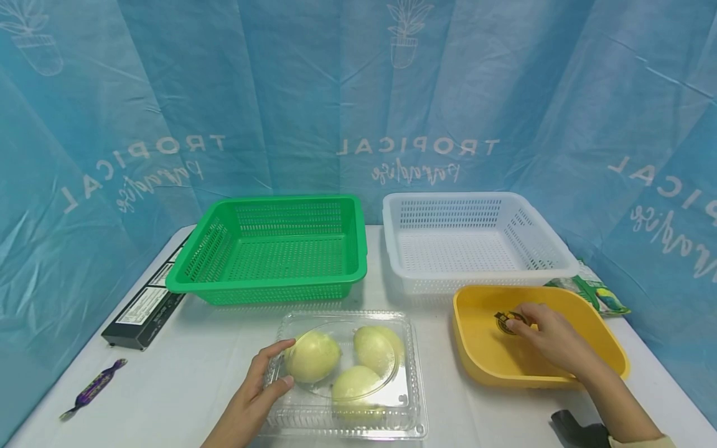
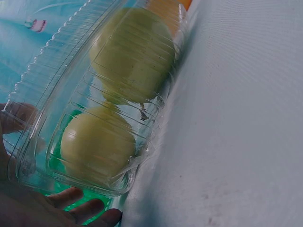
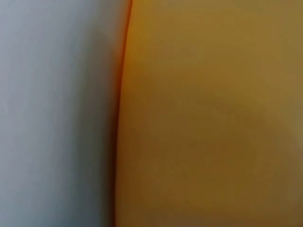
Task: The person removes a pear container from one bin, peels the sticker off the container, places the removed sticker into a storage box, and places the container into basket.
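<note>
My left hand [image 1: 252,389] rests on the left side of a clear plastic clamshell box [image 1: 414,373], its thumb and index finger on the lid. Three pale green round fruits [image 1: 313,356] lie inside the box; in the left wrist view, two fruits [image 2: 97,142] show through its ribbed wall, and the other fingers [image 2: 87,210] lie loosely extended beside it. Over the yellow basin [image 1: 470,354], my right hand [image 1: 551,336] pinches a small black-and-gold item [image 1: 506,322] between thumb and fingers; its kind is unclear. The basin's wall [image 3: 203,118] fills much of the right wrist view.
A green basket [image 1: 285,289] and a white basket [image 1: 482,280] stand at the back. On the left lie a black box with white labels [image 1: 137,314] and a purple wrapped candy [image 1: 94,389]. A green packet [image 1: 602,292] sits behind the basin; a black object [image 1: 574,429] lies near the right forearm.
</note>
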